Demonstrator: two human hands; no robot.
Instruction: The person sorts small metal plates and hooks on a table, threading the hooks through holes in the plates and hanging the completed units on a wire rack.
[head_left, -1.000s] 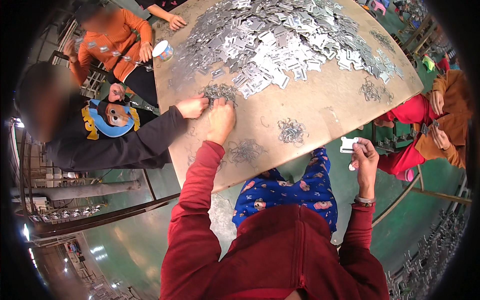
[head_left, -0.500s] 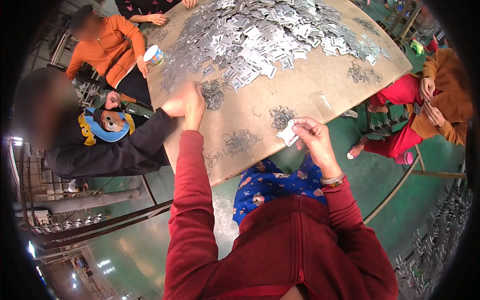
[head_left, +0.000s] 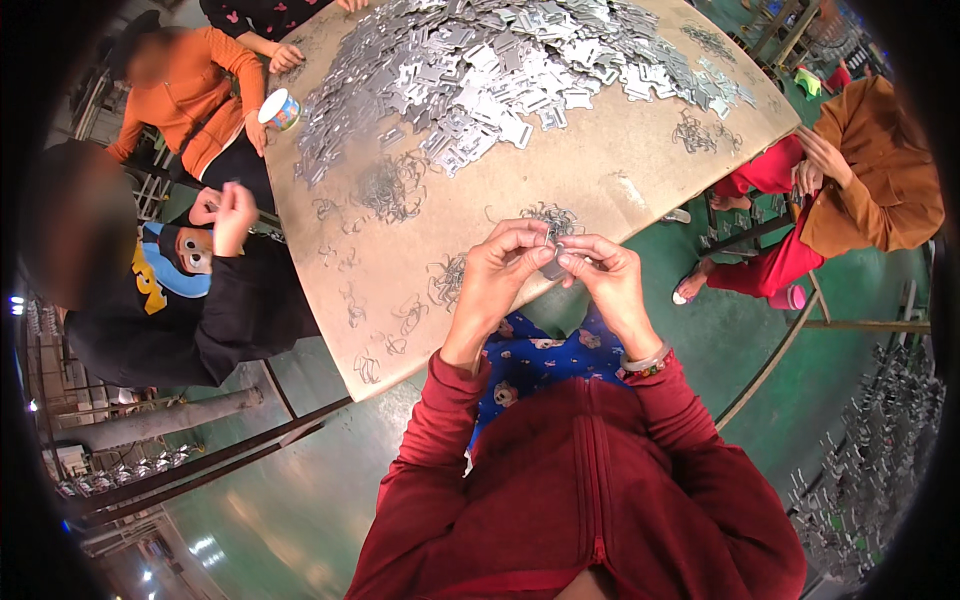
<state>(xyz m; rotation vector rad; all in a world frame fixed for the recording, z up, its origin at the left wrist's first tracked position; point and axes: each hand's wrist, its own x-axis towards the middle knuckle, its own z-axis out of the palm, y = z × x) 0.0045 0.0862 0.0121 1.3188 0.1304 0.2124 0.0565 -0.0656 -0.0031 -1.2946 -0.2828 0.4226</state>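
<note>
In front of me, above the table's near edge, my two hands meet at a small flat metal plate (head_left: 553,269). My right hand (head_left: 608,278) pinches the plate between thumb and fingers. From the other side my left hand (head_left: 505,268) is closed at its upper edge, where a thin bent wire piece (head_left: 549,239) shows between the fingertips. Fingers cover much of both pieces. Just behind my hands lies a small pile of wire pieces (head_left: 548,216), and another wire pile (head_left: 447,281) is beside my left wrist.
A big heap of metal plates (head_left: 480,80) covers the far table (head_left: 590,178). More wire pieces (head_left: 392,188) lie scattered to the left. A paper tub (head_left: 280,109) stands at the left edge. Co-workers sit left (head_left: 240,320) and right (head_left: 870,190).
My left hand has come back from the wire pile at the left to the plate in my right hand. The plate has turned. The neighbour's hand has pulled back from the table.
</note>
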